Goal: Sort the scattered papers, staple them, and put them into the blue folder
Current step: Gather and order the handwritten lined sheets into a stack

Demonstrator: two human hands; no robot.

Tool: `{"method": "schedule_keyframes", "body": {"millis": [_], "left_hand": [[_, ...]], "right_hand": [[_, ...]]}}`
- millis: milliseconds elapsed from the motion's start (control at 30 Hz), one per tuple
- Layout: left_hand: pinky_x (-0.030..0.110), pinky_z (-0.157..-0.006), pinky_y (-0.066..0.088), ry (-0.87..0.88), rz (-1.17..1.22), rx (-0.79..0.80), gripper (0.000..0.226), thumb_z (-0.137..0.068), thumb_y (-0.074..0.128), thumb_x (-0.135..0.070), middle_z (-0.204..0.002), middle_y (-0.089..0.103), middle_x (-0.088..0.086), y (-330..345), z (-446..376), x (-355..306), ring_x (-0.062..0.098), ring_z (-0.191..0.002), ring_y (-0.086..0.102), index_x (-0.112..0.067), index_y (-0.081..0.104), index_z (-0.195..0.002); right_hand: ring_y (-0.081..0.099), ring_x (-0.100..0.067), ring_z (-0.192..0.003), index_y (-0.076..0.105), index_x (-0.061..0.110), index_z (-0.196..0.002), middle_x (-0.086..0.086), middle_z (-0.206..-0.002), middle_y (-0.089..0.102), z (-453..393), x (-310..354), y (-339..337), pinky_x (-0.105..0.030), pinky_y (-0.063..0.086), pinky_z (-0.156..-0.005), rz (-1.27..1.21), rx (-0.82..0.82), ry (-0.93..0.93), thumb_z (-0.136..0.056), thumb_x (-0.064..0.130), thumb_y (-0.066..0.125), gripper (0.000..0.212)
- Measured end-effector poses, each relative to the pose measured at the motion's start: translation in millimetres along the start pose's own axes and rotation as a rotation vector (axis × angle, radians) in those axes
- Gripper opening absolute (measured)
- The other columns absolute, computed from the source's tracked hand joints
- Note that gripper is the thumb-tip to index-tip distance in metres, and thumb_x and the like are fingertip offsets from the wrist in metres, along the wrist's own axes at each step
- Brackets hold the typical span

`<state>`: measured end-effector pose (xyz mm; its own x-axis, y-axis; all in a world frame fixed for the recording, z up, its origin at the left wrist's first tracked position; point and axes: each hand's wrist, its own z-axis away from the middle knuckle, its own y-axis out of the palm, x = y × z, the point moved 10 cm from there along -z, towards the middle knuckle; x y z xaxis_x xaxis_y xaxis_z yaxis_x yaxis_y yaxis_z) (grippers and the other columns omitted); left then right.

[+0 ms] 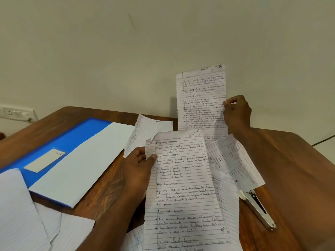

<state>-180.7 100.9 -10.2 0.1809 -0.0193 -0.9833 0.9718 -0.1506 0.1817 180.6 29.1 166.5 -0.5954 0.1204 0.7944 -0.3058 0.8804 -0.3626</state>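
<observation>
My left hand (138,166) grips the left edge of a handwritten lined page marked 1 (183,189), held over the table. My right hand (235,110) pinches the right edge of a second handwritten page (201,98), lifted upright against the wall. Under and beside the first page lie more written sheets (233,160), one of them (148,134) folded behind it. The blue folder (70,140) lies at the left with a white sheet (85,163) across it. A metal stapler (257,207) lies at the right, partly under a sheet.
Several blank-looking lined sheets (20,211) overlap at the lower left corner. The brown wooden table (290,169) ends at the cream wall behind. A wall socket (16,113) sits at the far left, and a cable (324,139) runs at the right edge.
</observation>
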Motion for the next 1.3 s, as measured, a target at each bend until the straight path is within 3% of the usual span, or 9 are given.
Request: {"method": "schedule_keyframes", "body": {"millis": [200,400,700,833,1000,1100,1233,1300], "left_hand": [[0.053,-0.086,0.065,0.0,0.001,0.014,0.022,-0.094,0.077,-0.011,-0.111,0.08,0.001,1.4,0.1,-0.5,0.024,-0.1,0.078,-0.019,0.073,-0.114],[0.054,-0.086,0.064,0.003,0.003,0.017,0.019,-0.095,0.077,-0.01,-0.109,0.08,0.002,2.1,1.1,-2.3,0.025,-0.098,0.079,-0.018,0.074,-0.111],[0.054,-0.088,0.064,-0.004,0.016,0.016,0.022,-0.094,0.078,-0.011,-0.111,0.08,0.002,1.0,0.7,-2.6,0.025,-0.1,0.078,-0.018,0.074,-0.114],[0.056,-0.089,0.063,-0.038,0.061,0.033,0.025,-0.094,0.078,-0.013,-0.114,0.079,0.003,1.1,0.0,-0.4,0.027,-0.102,0.078,-0.019,0.073,-0.118],[0.058,-0.091,0.061,-0.091,0.163,0.1,0.026,-0.096,0.074,-0.009,-0.117,0.079,0.006,2.6,1.4,-2.2,0.033,-0.105,0.077,-0.018,0.073,-0.121],[0.055,-0.09,0.062,-0.125,0.239,0.121,0.028,-0.098,0.069,-0.005,-0.119,0.078,0.009,1.9,3.0,-3.8,0.034,-0.106,0.077,-0.012,0.07,-0.125],[0.039,-0.072,0.066,-0.137,0.292,0.116,0.025,-0.1,0.064,-0.001,-0.111,0.08,0.008,0.7,5.5,-7.5,0.026,-0.097,0.079,-0.008,0.069,-0.124],[0.041,-0.076,0.065,-0.147,0.308,0.101,0.026,-0.1,0.064,-0.001,-0.115,0.079,0.01,-0.6,3.7,-7.2,0.028,-0.099,0.078,-0.005,0.068,-0.126]], "right_hand": [[0.071,-0.014,-0.082,0.059,0.015,-0.11,0.005,-0.093,0.07,-3.4,19.6,-32.6,-0.042,0.063,-0.077,-0.09,-0.047,-0.05,-0.104,0.02,0.061,0.009],[0.074,-0.02,-0.087,0.058,0.021,-0.108,-0.001,-0.101,0.073,-8.0,40.0,-67.1,-0.04,0.064,-0.073,-0.169,-0.094,-0.032,-0.103,0.027,0.063,0.009],[0.065,-0.012,-0.067,0.058,0.025,-0.1,-0.005,-0.091,0.074,1.8,61.1,-109.5,-0.028,0.052,-0.056,-0.28,-0.116,-0.01,-0.102,0.027,0.064,0.006],[0.066,-0.013,-0.07,0.061,0.021,-0.105,-0.003,-0.089,0.074,18.0,54.2,-121.4,-0.028,0.053,-0.059,-0.262,-0.102,0.019,-0.102,0.028,0.065,0.008],[0.063,-0.014,-0.062,0.062,0.023,-0.094,-0.006,-0.085,0.073,46.1,23.4,-128.2,-0.03,0.051,-0.057,-0.212,-0.074,0.132,-0.1,0.02,0.066,0.008],[0.057,-0.013,-0.054,0.066,0.014,-0.098,-0.01,-0.079,0.069,72.8,-4.8,-116.7,-0.023,0.047,-0.049,-0.172,0.027,0.291,-0.1,0.008,0.061,0.007],[0.046,-0.013,-0.048,0.066,0.007,-0.097,-0.009,-0.07,0.061,126.0,-40.5,-86.7,-0.026,0.038,-0.044,-0.107,0.288,0.433,-0.102,0.003,0.054,0.014],[0.045,-0.011,-0.046,0.067,0.008,-0.1,-0.008,-0.068,0.062,148.0,-56.2,-75.8,-0.024,0.034,-0.04,-0.067,0.355,0.475,-0.103,0.006,0.058,0.01]]}}
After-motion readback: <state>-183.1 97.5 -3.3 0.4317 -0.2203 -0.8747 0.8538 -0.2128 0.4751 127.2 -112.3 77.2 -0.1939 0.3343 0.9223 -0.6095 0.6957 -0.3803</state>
